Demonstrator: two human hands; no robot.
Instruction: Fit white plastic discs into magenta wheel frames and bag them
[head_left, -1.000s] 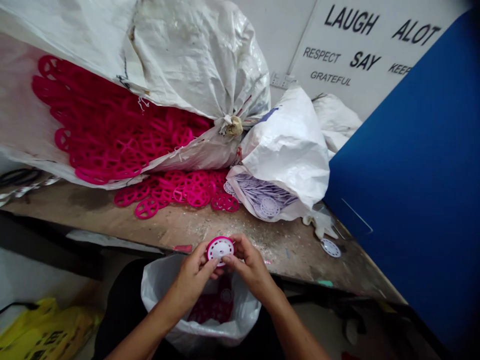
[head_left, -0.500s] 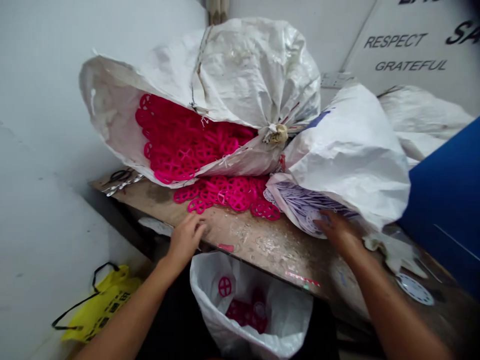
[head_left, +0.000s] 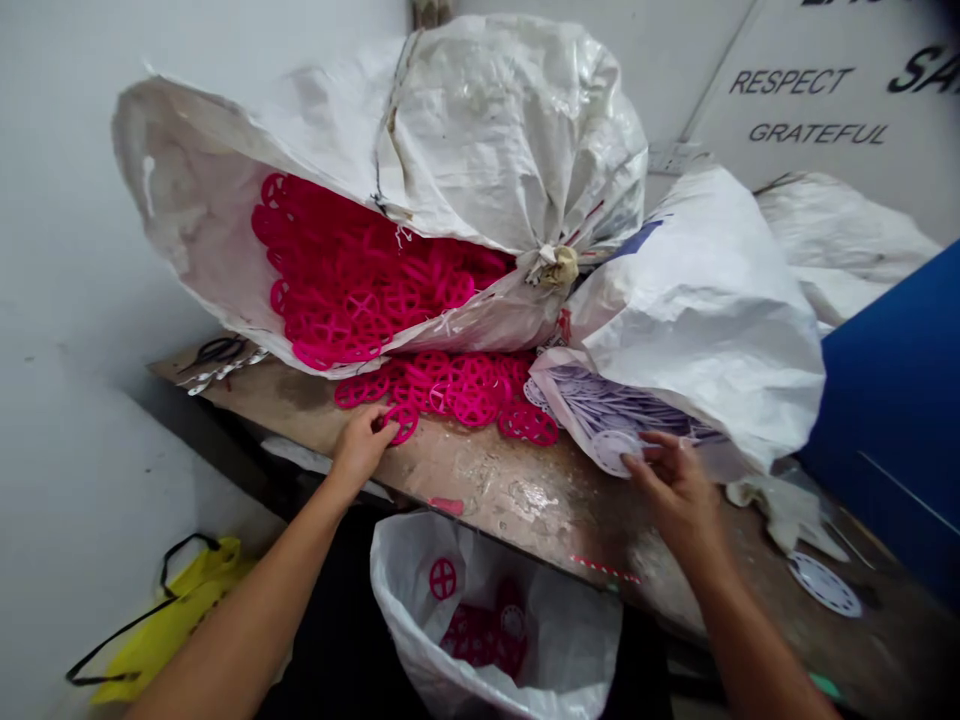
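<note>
A white woven sack (head_left: 465,150) dominates the view, tied at the neck and lying open on its side on a wooden table (head_left: 517,490), packed with bright pink plastic wheels (head_left: 360,280). Just right of it, a second white sack (head_left: 705,310) spills pale lilac-and-white discs (head_left: 607,405) from its mouth. A blue board (head_left: 892,420) stands at the far right, and a wall sign (head_left: 795,100) reads "RESPECT" and "GRATEFUL" behind the sacks. Below the table edge, a white plastic bag (head_left: 487,620) sits open in front of the person, with more pink wheels inside, and a yellow bag (head_left: 172,620) lies to the left.

A loose heap of pink wheels (head_left: 450,388) lies on the table between the first sack and the left hand (head_left: 358,450). The left fingers (head_left: 382,425) rest on one pink wheel (head_left: 403,422) at the heap's edge, slightly curled; whether they grip it, I cannot tell. The right hand (head_left: 675,492) is at the second sack's mouth, its fingers loosely spread and empty, just beside a white disc (head_left: 615,452).
</note>
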